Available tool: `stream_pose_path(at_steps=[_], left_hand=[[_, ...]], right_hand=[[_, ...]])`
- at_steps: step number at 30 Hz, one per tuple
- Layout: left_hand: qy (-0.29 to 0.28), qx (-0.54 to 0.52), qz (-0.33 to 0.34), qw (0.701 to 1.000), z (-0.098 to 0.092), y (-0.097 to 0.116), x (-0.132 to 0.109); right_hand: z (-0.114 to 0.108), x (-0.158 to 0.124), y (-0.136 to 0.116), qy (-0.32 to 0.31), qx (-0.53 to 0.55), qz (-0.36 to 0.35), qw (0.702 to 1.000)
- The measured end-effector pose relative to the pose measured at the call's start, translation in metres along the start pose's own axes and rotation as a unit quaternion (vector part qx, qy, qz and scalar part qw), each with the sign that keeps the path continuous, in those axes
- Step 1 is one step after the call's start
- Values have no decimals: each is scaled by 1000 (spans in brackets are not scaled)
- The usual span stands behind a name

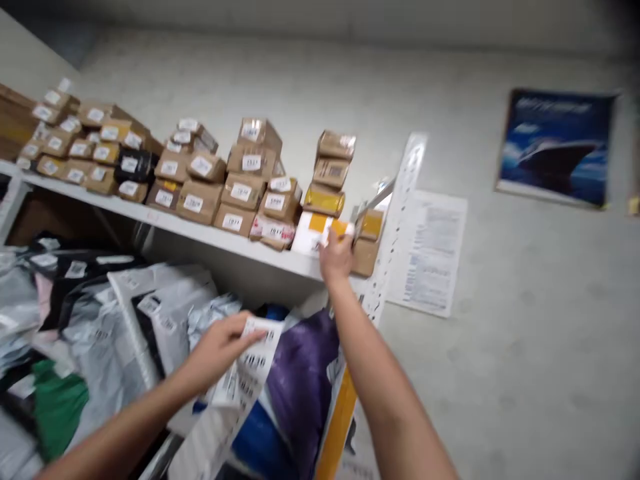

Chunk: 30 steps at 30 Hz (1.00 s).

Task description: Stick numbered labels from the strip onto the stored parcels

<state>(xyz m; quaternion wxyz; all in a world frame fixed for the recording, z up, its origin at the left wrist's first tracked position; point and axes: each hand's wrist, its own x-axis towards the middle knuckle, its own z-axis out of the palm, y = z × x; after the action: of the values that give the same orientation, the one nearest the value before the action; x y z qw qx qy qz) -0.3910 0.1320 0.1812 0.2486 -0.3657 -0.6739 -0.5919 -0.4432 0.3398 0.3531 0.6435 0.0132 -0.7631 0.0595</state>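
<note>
My left hand [225, 347] is closed on a strip of white number labels [255, 361], pinched near its top between thumb and fingers. The strip hangs down towards the bottom of the view. Up at the right end of the shelf, my right hand [337, 255] touches the front of a white box [305, 235] with orange tape. Its fingers are bent together against the box, and whatever lies between them is hidden. On top of this box rests a yellow-taped parcel [324, 199], with brown boxes above. More small brown boxes [365, 257] stand just right of the hand.
Labelled cardboard boxes [197, 202] are stacked along the white shelf [165, 223]. Below lie plastic-bagged parcels [107, 333] and a purple bag [305, 373]. A perforated white post [395, 220] bounds the shelf at right. Printed sheets [430, 253] and a ship poster [557, 147] hang on the wall.
</note>
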Motion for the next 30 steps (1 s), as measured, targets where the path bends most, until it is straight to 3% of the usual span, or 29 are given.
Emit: stream_pose_path(at_steps=[2,4,5,6,8,9,11,13,15,18,21,27,30], left_hand=[[37,-25,30,999,-4,1,15],[41,-49,13,998,-4,-1,29],[41,-55,-9,998,-3,-3,34],[39,-64,-18,997,-1,-5,38],[29,-62,-49,996,4,-5,42],[25,-56,-56,997,8,-3,41],[16,-47,-51,997,17,1,38],[7,-53,-24,998,26,3,34],[6,-58,0,998,34,3,33],[20,-35,15,999,44,6,36],[16,-25,19,999,54,13,42],[-68,-241,0,968,80,21,67],[-45,-223,23,974,85,23,86]], right_hand=[[-8,-3,4,-35,-40,-17,998],[-14,-4,9,-93,-125,-125,980],[-16,-5,11,-104,-137,-150,974],[-19,-8,11,-75,-126,-155,977],[-31,-25,7,-83,-7,-170,982],[-40,-38,2,-105,108,-146,978],[-56,-71,-8,-265,298,-88,913],[-66,-103,-15,-326,376,-57,865],[-68,-124,-15,-300,404,-42,863],[-68,-133,-7,-238,430,2,871],[-73,-129,3,-219,457,65,859],[-84,-108,21,-146,467,112,865],[-84,-92,25,-144,481,132,855]])
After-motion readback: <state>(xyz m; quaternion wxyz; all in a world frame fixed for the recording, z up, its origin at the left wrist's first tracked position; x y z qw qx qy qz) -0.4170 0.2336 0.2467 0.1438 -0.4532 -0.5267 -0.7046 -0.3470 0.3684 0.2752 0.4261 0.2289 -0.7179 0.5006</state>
